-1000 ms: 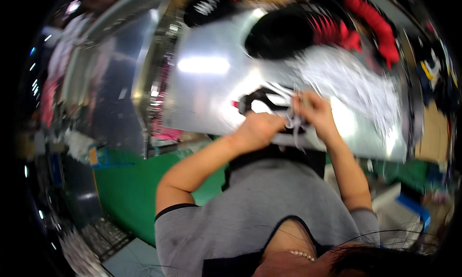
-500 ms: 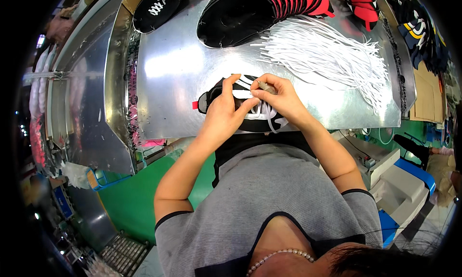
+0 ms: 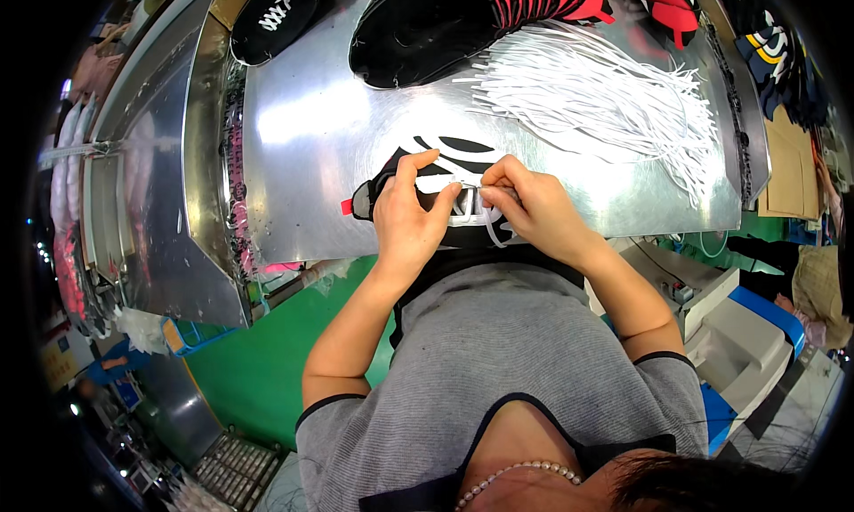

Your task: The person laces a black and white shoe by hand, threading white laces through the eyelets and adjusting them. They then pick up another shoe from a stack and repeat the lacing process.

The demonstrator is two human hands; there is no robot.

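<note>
A black shoe upper (image 3: 454, 145) with white stripes and a red heel tab (image 3: 347, 208) lies near the table's front edge, heel to the left. My left hand (image 3: 411, 217) grips its heel side, index finger over the far side and thumb by the lace opening. My right hand (image 3: 538, 208) is closed in a pinch over the eyelets, around a small thin tool whose handle is mostly hidden in the fingers. Its slim tip reaches toward my left thumb. A white shoelace (image 3: 491, 227) runs through the eyelets and hangs loose below the right fingers.
A heap of white shoelaces (image 3: 587, 103) covers the table's back right. Behind stand a nested row of black and red shoe uppers (image 3: 427, 32) and a laced black upper (image 3: 276, 18). The metal tabletop (image 3: 302, 183) has a side ledge at left; cardboard (image 3: 790, 169) stands at right.
The right hand has turned and lowered onto the eyelets, so the tool's beige handle, visible before, is now mostly covered. The left hand and the upper appear slightly further left.
</note>
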